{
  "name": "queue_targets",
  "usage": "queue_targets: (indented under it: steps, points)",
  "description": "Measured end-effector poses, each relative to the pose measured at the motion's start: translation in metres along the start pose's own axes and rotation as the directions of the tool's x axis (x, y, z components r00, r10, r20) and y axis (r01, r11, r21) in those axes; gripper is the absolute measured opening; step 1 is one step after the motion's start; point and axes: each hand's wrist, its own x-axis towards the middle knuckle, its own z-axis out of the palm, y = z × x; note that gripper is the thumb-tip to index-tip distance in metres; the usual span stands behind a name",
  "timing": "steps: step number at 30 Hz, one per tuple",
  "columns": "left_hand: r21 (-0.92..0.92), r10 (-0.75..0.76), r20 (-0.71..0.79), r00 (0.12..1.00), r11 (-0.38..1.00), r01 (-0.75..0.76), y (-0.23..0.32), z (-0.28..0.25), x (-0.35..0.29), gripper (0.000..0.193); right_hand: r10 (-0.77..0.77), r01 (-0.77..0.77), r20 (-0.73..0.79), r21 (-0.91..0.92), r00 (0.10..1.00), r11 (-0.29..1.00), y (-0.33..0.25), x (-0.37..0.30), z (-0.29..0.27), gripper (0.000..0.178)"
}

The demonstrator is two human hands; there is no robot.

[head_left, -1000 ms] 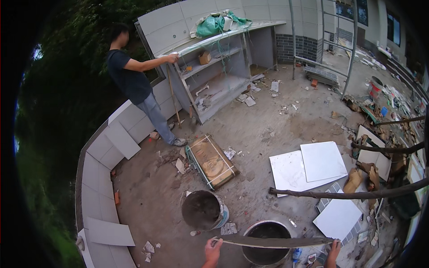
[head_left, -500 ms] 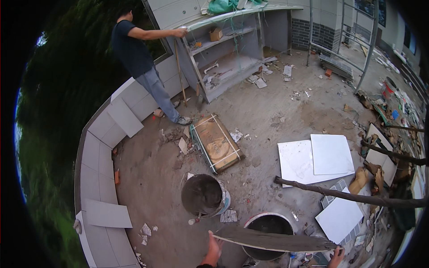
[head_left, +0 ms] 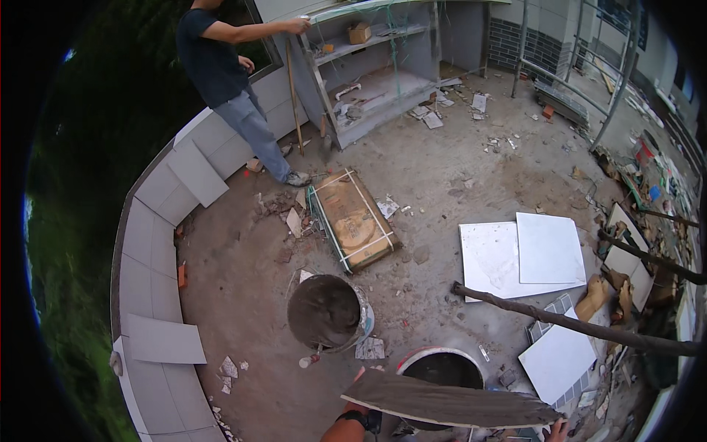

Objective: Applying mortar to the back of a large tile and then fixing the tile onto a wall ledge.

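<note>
- Tile (head_left: 453,398), its upward face spread with grey paste, held level or nearly so at the lower edge of the view, across the near side of a tub (head_left: 442,349).
- Left hand (head_left: 356,407) supports one end, fingers grasping the edge; right hand (head_left: 557,430) holds the far end, its fingers only partly visible but closed about the corner. Such an end-to-end hold probably spares the wet coat and balances the weight.
- Bucket (head_left: 365,318) of grey paste stands just beyond the left hand, perhaps to be within easy reach.
- White tiles (head_left: 551,250) lie overlapped on the floor, away from the tub, seemingly to stay clean.
- Strapped carton (head_left: 357,221) rests beyond the bucket; its bands presumably keep the load together.
- Co-worker (head_left: 221,74) stands near the shelves (head_left: 317,103), one arm outstretched to their top corner, perhaps for support.
</note>
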Motion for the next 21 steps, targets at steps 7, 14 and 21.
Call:
queue_targets:
  steps: [7, 14, 21]
  points:
    - [-0.144, 0.048, -0.049, 0.998, 0.988, -0.054, 0.007, 0.011, -0.031, 0.041, 0.129, -0.143, 0.081, 0.205, 0.988, 0.968, -0.007, -0.005, 0.0, 0.058]
    - [-0.169, 0.239, -0.089, 0.967, 0.953, -0.251, 0.116, 0.013, -0.198, 0.031, 0.169, -0.197, 0.169, 0.164, 0.971, 0.967, -0.06, -0.123, -0.018, 0.054]
    - [-0.293, 0.451, -0.143, 0.881, 0.831, -0.473, 0.271, -0.03, -0.376, 0.025, 0.054, -0.128, 0.389, 0.167, 0.92, 0.978, -0.148, -0.297, 0.051, 0.053]
